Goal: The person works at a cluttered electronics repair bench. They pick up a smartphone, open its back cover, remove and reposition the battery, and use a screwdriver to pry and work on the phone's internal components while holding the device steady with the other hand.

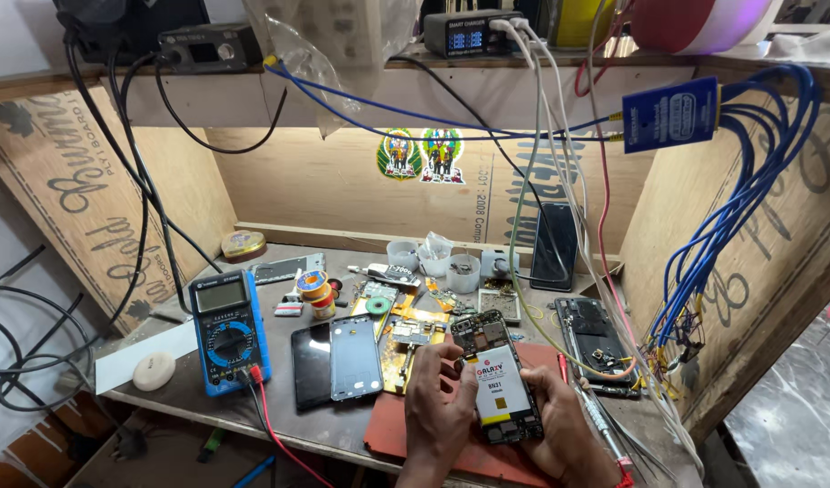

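Both my hands hold an opened smartphone with its back cover off, showing a white battery and the circuit board at the top. My left hand grips its left edge, fingers curled around the side. My right hand supports the right edge and lower corner. The phone hovers over a red mat at the bench's front edge.
A blue multimeter with red and black leads lies at left. Phone screens and a frame, small circuit boards, solder wire, white cups, another opened phone and tweezers crowd the bench. White and blue cables hang at right.
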A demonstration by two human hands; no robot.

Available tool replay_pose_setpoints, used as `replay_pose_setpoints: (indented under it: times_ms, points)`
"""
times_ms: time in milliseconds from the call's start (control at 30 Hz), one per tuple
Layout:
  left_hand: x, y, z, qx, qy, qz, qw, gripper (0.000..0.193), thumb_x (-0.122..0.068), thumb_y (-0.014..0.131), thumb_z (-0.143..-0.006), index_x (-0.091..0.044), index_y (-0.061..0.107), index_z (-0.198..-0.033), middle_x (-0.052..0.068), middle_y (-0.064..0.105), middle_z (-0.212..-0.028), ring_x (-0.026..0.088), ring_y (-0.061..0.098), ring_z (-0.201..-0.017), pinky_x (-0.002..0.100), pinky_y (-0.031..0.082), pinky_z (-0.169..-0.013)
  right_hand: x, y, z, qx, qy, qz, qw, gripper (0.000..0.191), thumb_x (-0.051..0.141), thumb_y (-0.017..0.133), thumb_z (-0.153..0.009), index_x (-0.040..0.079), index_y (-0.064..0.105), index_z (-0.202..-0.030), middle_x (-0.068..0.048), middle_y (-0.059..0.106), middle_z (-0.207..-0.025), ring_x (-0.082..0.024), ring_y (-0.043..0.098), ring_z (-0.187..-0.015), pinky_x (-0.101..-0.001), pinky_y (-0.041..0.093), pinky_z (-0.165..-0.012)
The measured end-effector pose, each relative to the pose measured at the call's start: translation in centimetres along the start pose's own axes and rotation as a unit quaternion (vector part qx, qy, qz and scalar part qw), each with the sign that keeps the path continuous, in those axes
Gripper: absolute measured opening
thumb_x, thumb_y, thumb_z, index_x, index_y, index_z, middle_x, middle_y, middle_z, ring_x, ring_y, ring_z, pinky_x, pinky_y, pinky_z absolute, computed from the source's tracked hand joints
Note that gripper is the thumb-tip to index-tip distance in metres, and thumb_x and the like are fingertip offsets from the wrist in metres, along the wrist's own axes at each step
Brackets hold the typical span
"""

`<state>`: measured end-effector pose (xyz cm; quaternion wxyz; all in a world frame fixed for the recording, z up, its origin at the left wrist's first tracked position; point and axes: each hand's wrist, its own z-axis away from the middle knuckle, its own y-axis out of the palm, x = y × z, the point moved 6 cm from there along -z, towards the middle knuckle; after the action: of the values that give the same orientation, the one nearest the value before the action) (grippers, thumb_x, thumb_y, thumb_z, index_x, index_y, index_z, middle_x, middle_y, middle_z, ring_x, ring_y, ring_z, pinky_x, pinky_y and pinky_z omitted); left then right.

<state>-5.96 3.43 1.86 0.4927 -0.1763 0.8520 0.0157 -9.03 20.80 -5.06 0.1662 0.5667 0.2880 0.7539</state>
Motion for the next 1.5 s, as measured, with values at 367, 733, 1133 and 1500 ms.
replay_pose_setpoints:
  times_ms: [367,733,1133,1500]
  points:
    - [-0.1,0.3,0.0,0.012,-0.008,0.018,1.0,0.01,-0.013,0.067,-0.093,-0.009,0.069,-0.102,0.002,0.057,-0.095,0.012,0.062,-0.071,0.028,0.057,-0.057,-0.3,0.4,0.7,0.0,0.016,0.043,0.999,0.052,0.034,0.04,-0.093,-0.005,0.064,-0.118,-0.023,0.076,-0.101,-0.035,0.076,-0.086,-0.0477,0.063,-0.08]
    - [-0.1,0.5,0.0,0.006,0.006,0.044,0.999,0.013,-0.012,0.066,-0.093,-0.01,0.069,-0.106,0.003,0.058,-0.097,0.013,0.063,-0.071,0.029,0.056,-0.057,-0.1,0.0,0.8,0.012,0.009,0.038,0.999,0.053,0.035,0.042,-0.093,-0.002,0.063,-0.126,-0.02,0.075,-0.108,-0.033,0.075,-0.092,-0.0474,0.061,-0.085]
    - [0.7,1.1,-0.5,-0.023,0.033,0.056,0.998,0.013,-0.012,0.07,-0.09,-0.011,0.069,-0.104,0.004,0.061,-0.096,0.015,0.065,-0.076,0.029,0.055,-0.061,1.0,2.6,1.5,0.158,-0.003,0.008,0.987,0.056,0.033,0.053,-0.092,0.004,0.054,-0.14,-0.018,0.071,-0.121,-0.03,0.073,-0.1,-0.0436,0.06,-0.084]
    - [0.3,1.2,-1.1,-0.021,0.02,0.024,0.999,0.013,-0.011,0.068,-0.089,-0.011,0.068,-0.102,0.004,0.063,-0.093,0.015,0.066,-0.071,0.031,0.055,-0.059,2.4,4.2,2.1,0.177,-0.04,0.05,0.982,0.056,0.032,0.056,-0.093,0.004,0.052,-0.141,-0.015,0.071,-0.116,-0.026,0.071,-0.098,-0.0381,0.06,-0.084]
